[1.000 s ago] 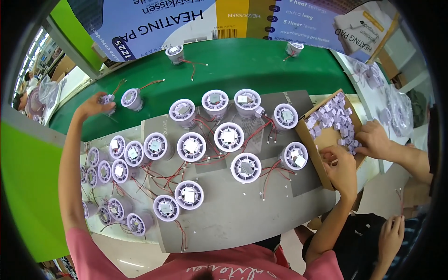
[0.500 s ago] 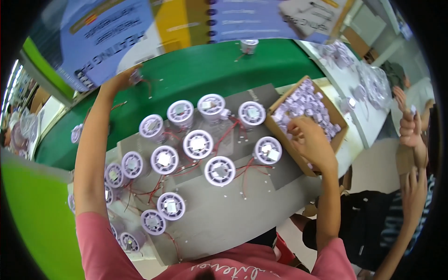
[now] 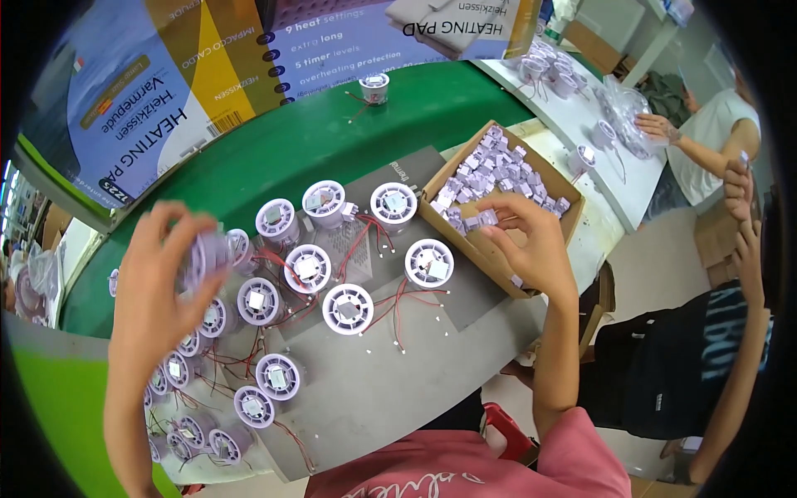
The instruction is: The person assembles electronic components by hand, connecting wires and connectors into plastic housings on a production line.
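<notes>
My left hand is curled around a round lavender plastic housing, smeared by motion, above the left end of the grey board. My right hand pinches a small lavender plastic block over the near side of a cardboard box. A heap of similar blocks fills much of that box. Between my hands, several round lavender housings with red and black wires stand on the grey board. Each has a pale square on its spoked top, such as the nearest middle housing.
A green conveyor belt runs behind the board, with one housing on it. Large printed cartons stand beyond. At right, a white table holds more housings and a plastic bag. Other people's hands show at far right.
My left hand has come back from over the belt towards me with the housing. My right hand has lifted from among the blocks, a block now visible in its fingers. The view has shifted.
</notes>
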`<state>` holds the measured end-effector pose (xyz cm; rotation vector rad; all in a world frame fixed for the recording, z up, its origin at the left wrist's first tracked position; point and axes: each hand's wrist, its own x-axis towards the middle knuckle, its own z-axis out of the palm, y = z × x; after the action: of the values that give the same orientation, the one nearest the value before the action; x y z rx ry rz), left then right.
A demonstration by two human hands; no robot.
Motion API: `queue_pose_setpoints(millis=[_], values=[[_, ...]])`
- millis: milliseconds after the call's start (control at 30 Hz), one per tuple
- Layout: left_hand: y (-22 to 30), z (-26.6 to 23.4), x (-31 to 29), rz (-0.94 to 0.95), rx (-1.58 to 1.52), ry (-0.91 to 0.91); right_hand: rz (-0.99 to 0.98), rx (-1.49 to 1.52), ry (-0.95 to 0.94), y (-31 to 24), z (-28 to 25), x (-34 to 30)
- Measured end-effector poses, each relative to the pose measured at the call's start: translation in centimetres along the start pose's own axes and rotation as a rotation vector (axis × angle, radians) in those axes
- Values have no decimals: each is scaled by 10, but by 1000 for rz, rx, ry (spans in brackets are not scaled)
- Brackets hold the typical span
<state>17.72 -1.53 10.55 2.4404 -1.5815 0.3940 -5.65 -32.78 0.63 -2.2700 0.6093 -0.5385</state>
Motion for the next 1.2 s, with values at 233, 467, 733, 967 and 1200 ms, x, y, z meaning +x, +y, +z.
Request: queue_pose_setpoints(millis=[233, 467, 733, 967, 1200], values=[[135, -50, -111, -249, -54, -260, -172, 1114, -83, -29, 18, -41], [180, 43, -137, -401, -130, -311, -131, 1325, -188, -43, 42, -65], [184, 83, -122, -125, -69, -268, -117, 1502, -232, -55, 45, -91], [161, 76, -104, -169, -778, -290, -108, 1147, -193, -56, 44, -106], [146, 72, -105, -130, -1035, -301, -5, 1470, -310, -49, 57, -110]])
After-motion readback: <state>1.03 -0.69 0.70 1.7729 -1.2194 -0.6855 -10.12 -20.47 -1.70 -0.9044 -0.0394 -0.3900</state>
